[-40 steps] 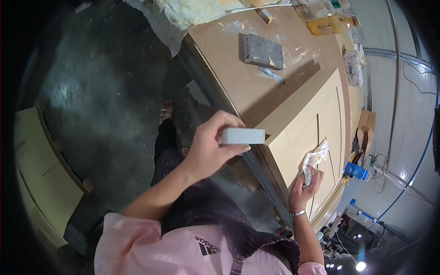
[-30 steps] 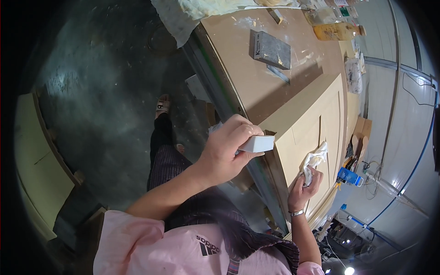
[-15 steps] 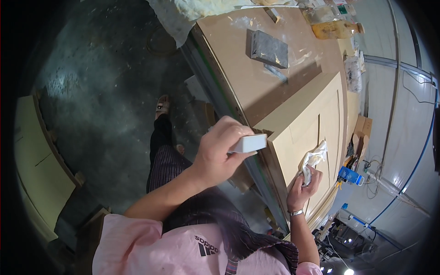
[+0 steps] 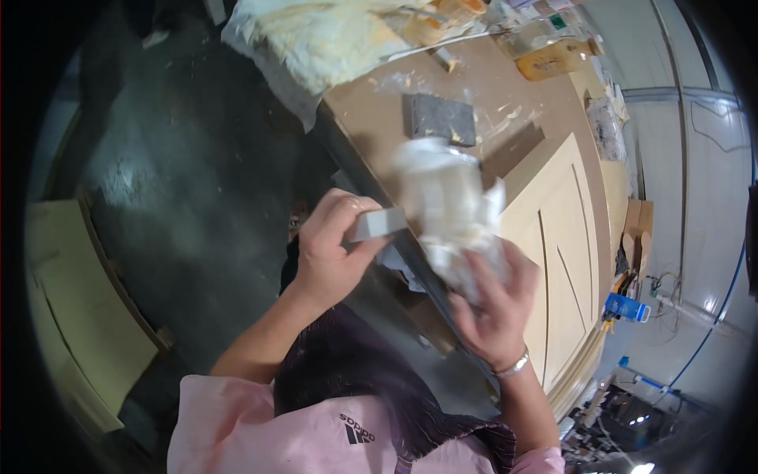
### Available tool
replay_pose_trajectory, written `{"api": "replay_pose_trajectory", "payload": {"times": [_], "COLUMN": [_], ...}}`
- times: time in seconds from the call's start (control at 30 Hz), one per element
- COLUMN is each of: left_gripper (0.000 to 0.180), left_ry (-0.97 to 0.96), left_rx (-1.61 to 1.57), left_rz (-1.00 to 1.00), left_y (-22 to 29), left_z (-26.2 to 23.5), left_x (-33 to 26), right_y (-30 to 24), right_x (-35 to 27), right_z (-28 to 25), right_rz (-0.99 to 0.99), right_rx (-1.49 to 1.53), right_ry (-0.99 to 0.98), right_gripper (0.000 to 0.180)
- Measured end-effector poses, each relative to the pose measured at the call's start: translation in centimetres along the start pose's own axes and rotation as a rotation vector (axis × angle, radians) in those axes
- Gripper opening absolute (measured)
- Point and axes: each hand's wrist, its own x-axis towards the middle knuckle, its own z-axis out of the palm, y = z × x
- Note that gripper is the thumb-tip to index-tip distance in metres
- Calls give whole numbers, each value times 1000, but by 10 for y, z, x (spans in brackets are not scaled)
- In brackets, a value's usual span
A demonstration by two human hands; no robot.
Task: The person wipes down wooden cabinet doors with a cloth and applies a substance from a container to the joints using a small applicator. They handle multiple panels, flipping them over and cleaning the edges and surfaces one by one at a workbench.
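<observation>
My left hand (image 4: 332, 253) grips a small grey sanding block (image 4: 377, 223) in front of the edge of a workbench. My right hand (image 4: 491, 304) holds a crumpled white rag (image 4: 450, 201), raised and blurred, right beside the block. Under the rag lies a pale wooden cabinet door (image 4: 560, 237) with routed panel lines, flat on the brown bench top (image 4: 466, 95).
A dark grey sanding pad (image 4: 439, 117) lies on the bench beyond the rag. A stained cloth heap (image 4: 316, 39) and bottles (image 4: 553, 47) crowd the far end. A tan board (image 4: 71, 292) leans at the left over the dark concrete floor (image 4: 189, 158).
My right hand has risen from the door panel with the rag and swung left up to the block. My left hand keeps the block at nearly the same spot.
</observation>
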Motion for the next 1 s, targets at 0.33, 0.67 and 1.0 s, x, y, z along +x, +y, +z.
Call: {"api": "replay_pose_trajectory", "payload": {"times": [0.33,0.67,1.0], "left_gripper": [42,52,51], "left_ry": [156,-431,-655], "left_rx": [501,16,39], "left_rz": [324,13,485], "left_y": [-50,43,84], "left_z": [-22,26,95], "left_x": [176,89,119], "right_y": [-6,25,29], "right_x": [35,34,-69], "right_z": [18,11,-7], "right_rz": [-139,336,628], "right_rx": [-170,576,506], "right_ry": [-234,-128,330], "right_gripper": [13,22,61]}}
